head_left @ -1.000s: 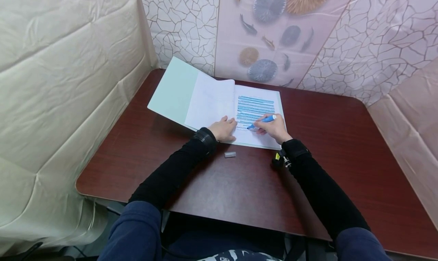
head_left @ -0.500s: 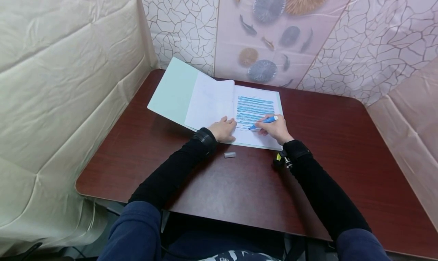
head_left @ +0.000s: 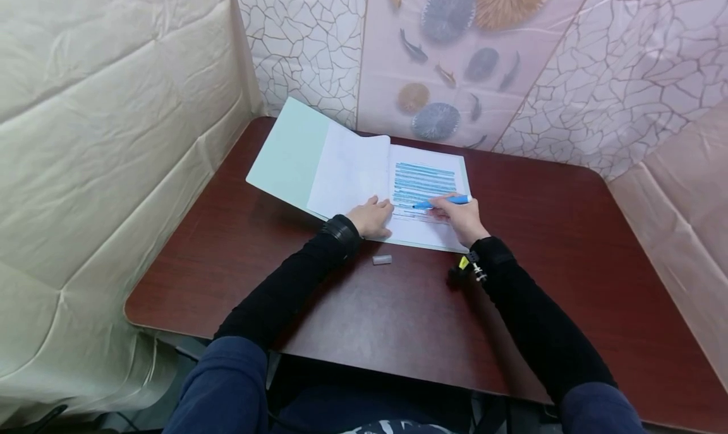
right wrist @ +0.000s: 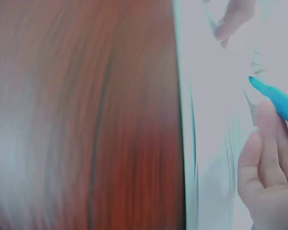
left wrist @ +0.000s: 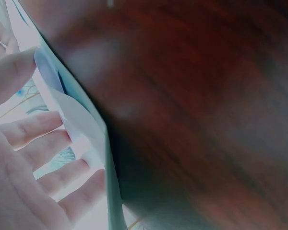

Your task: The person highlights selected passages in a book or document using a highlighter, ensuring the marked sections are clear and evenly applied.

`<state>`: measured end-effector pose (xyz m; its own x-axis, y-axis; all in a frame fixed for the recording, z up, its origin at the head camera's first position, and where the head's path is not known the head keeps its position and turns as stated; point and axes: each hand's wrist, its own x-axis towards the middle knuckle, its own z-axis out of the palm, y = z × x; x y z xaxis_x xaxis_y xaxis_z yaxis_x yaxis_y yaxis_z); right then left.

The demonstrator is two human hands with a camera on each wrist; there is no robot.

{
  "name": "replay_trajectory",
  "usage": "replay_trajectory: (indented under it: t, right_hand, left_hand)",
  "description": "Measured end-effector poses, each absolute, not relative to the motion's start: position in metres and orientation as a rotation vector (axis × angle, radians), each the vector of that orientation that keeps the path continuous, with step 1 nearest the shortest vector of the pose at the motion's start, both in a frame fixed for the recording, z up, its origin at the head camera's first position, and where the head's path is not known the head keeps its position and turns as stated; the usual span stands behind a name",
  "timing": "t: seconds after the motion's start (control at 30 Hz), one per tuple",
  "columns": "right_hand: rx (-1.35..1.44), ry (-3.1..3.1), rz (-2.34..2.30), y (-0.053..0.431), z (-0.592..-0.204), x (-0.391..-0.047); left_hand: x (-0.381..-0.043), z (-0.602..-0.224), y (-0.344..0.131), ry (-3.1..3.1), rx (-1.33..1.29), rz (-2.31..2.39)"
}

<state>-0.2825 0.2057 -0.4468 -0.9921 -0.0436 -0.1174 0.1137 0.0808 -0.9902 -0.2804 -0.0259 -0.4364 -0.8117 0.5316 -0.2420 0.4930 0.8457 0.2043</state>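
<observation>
A blue highlighter [head_left: 457, 199] is pinched in my right hand [head_left: 463, 219], its tip over the lower lines of a printed page [head_left: 428, 232]. Most lines on that page carry blue highlighting. The page lies in an opened pale green folder [head_left: 290, 146]. My left hand [head_left: 371, 217] rests with spread fingers on the lower part of the turned-over white sheet [head_left: 352, 168], near the fold. In the right wrist view the blue highlighter [right wrist: 279, 102] shows its dark tip. The left wrist view shows the left hand's fingers [left wrist: 43, 148] stretched along the paper's edge.
A small grey cap-like piece [head_left: 382, 259] lies on the dark red-brown table [head_left: 352, 320] below the folder. The folder's left cover is tilted up off the table. Patterned cloth [head_left: 307, 42] hangs behind the table, with a cream curtain [head_left: 114, 168] on the left.
The highlighter has tilted flatter, and its tip has shifted slightly up on the page. The right hand moved a little to the right; the left hand has stayed in place.
</observation>
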Motion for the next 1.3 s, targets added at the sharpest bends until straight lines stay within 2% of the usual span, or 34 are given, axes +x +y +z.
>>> replay_trajectory:
  t: [0.23,0.93,1.3]
  right_hand:
    - [0.082,1.932,-2.220,0.201,-0.452,-0.287]
    - [0.049,2.204,-2.035,0.191,-0.459,-0.289]
    - [-0.032,2.452,-1.746,0.182,-0.436,-0.278]
  left_hand:
    - [-0.279,-0.436,-0.027,2.741,0.784,0.189]
    - [-0.280,-0.436,-0.026,2.734,0.778,0.165]
    - [-0.280,-0.436,-0.024,2.727,0.771,0.152]
